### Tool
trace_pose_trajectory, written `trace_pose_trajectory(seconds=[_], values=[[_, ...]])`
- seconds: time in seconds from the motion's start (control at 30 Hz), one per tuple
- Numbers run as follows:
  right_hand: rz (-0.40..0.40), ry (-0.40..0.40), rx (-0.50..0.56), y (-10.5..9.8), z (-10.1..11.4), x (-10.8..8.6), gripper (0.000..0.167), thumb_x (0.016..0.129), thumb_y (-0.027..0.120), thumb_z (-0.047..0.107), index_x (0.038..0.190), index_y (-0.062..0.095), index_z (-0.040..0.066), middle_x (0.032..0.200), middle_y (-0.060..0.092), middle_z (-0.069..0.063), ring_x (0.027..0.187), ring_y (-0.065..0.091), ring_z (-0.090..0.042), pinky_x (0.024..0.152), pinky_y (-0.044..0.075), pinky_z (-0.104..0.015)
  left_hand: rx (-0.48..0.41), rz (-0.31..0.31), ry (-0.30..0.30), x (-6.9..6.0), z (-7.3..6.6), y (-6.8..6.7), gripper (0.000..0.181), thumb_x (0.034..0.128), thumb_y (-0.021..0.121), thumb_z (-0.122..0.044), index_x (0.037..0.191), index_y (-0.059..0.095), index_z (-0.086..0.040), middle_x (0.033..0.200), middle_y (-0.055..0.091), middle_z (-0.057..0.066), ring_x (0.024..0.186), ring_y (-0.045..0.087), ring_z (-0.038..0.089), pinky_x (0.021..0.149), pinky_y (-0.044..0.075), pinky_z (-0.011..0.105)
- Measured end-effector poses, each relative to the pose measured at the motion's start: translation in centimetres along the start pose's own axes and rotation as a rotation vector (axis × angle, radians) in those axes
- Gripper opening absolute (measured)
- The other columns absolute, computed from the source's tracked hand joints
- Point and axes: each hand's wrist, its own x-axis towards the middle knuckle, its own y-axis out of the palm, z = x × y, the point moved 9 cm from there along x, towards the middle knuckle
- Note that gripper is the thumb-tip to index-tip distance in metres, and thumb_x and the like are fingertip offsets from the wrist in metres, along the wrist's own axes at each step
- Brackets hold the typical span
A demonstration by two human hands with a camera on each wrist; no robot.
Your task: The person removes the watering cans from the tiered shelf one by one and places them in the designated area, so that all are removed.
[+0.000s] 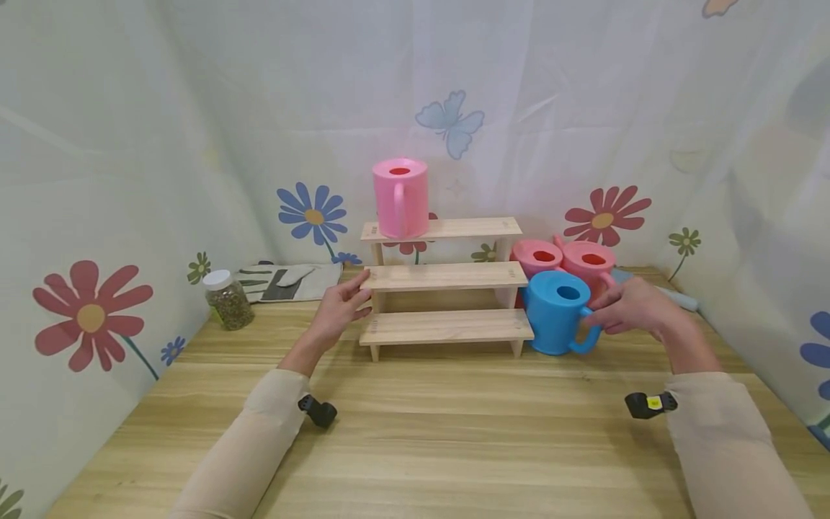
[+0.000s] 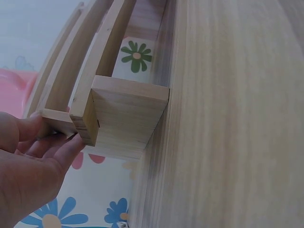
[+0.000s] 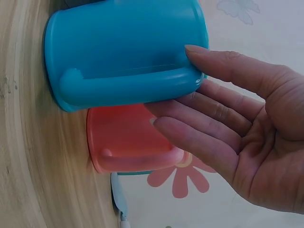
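A three-step wooden shelf [image 1: 447,276] stands on the table. My left hand [image 1: 337,310] pinches the left end of its middle board, thumb and fingers round the edge in the left wrist view. My right hand [image 1: 632,306] holds the upper part of the handle of a blue watering can [image 1: 551,317], which stands upright beside the shelf's right side. In the right wrist view, the thumb lies on top of the handle [image 3: 133,88] and the fingers behind it. Another watering can, pink [image 1: 411,202], sits on the top board, handle facing me.
Two pink watering cans [image 1: 595,261] stand close behind the blue one. At the back left are a jar [image 1: 230,301] of small greenish bits with a white lid and a pair of gloves [image 1: 318,281]. Flowered curtain [image 1: 311,86] surrounds the wooden table [image 1: 454,447].
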Motion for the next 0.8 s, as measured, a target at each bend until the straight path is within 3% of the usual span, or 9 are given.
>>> trace_pose_trajectory(seconds=[0.13,0.27,0.47,0.57,0.8], values=[[-0.032,0.008,-0.023,-0.5,0.1,-0.2,0.058,0.085,0.082,0.032,0.121,0.066,-0.009,0.106,0.070,-0.016,0.087,0.071,-0.026,0.081,0.061,-0.045,-0.006,-0.003,0.000,-0.2,-0.2,0.0,0.052,0.1066,0.049,-0.012,0.156,0.033,-0.008,0.163,0.026,0.008,0.139,0.040,0.034,0.104,0.048,0.047],[-0.121,0.021,-0.069,-1.7,0.6,-0.9,0.065,0.084,0.081,0.041,0.125,0.065,-0.007,0.109,0.070,-0.020,0.093,0.069,-0.034,0.078,0.062,-0.045,-0.014,0.002,-0.003,-0.4,-0.5,0.1,0.052,0.1070,0.047,-0.011,0.157,0.032,-0.009,0.164,0.024,0.008,0.140,0.038,0.035,0.105,0.046,0.050],[-0.250,-0.039,-0.094,-2.8,3.3,-2.3,0.072,0.089,0.073,0.049,0.137,0.058,-0.003,0.122,0.063,-0.026,0.110,0.055,-0.044,0.079,0.060,-0.050,-0.013,0.005,-0.001,-0.4,-0.8,0.1,0.052,0.1071,0.047,-0.012,0.157,0.032,-0.009,0.164,0.023,0.008,0.141,0.037,0.035,0.106,0.045,0.049],[-0.288,-0.056,-0.067,-2.6,4.5,-2.7,0.076,0.089,0.071,0.053,0.140,0.056,-0.001,0.124,0.061,-0.025,0.115,0.048,-0.046,0.078,0.059,-0.048,-0.020,0.005,-0.001,-0.4,-0.7,0.1,0.052,0.1071,0.047,-0.012,0.156,0.033,-0.009,0.164,0.023,0.007,0.140,0.038,0.034,0.105,0.046,0.050],[-0.280,-0.041,0.057,-0.7,5.7,-2.1,0.079,0.087,0.073,0.055,0.142,0.055,0.002,0.134,0.054,-0.025,0.120,0.045,-0.045,0.074,0.060,-0.036,-0.019,0.006,0.011,-0.3,-0.4,0.2,0.052,0.1068,0.048,-0.012,0.156,0.032,-0.007,0.164,0.023,0.010,0.140,0.037,0.037,0.107,0.042,0.055]])
